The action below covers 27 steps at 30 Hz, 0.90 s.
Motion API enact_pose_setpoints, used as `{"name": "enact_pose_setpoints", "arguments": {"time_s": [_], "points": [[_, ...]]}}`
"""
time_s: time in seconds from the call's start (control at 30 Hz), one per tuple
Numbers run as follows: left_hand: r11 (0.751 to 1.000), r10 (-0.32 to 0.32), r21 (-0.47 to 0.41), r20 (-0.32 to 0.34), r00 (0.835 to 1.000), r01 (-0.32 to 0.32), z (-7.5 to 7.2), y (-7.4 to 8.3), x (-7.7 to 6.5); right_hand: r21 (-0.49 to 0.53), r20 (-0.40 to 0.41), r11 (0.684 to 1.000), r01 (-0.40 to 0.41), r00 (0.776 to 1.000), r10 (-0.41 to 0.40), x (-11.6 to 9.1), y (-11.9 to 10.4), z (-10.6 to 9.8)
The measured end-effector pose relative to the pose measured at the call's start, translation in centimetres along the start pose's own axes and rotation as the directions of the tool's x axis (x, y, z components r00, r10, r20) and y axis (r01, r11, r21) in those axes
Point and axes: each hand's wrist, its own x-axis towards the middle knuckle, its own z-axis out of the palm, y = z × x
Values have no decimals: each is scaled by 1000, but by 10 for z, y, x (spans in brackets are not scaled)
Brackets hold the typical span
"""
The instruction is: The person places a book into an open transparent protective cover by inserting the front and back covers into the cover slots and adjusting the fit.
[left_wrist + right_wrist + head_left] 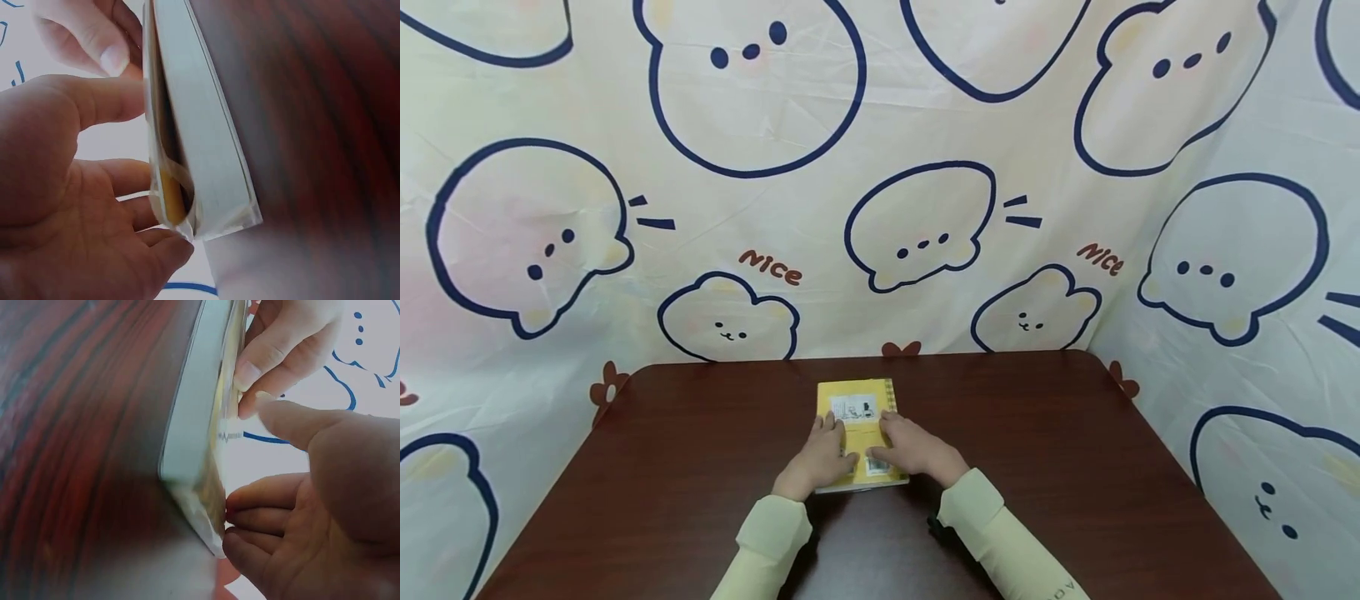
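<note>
A thick yellow notebook (852,389) with a spiral binding along its right edge lies shut on the table, a white printed label (853,407) on its upper half. My left hand (822,457) rests on the left side of its cover, thumb pointing inward. From the other side, my right hand (917,446) touches the cover near the binding, fingers spread. In the left wrist view the white page block (194,119) faces the camera, and the cover stands slightly away from it at one corner. Clear film shows at the notebook's corner (206,531) in the right wrist view.
The dark brown wooden table (700,433) reaches back to a pale curtain (820,233) printed with cartoon heads, which also hangs along both sides. Pale yellow sleeves (775,533) cover both forearms.
</note>
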Motion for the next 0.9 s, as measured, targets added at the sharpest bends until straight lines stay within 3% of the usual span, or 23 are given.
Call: {"name": "enact_pose_setpoints", "arguments": {"time_s": [0.27, 0.63, 0.9], "points": [[999, 33, 17, 4, 999, -33, 8, 11, 9, -67, 20, 997, -21, 1000, 23, -8, 10, -6], [998, 63, -5, 41, 997, -63, 21, 28, 14, 12, 1, 997, -74, 997, 74, -20, 31, -16], [998, 54, -14, 64, 997, -53, 22, 39, 13, 58, -21, 995, -78, 997, 79, -27, 37, -18]]}}
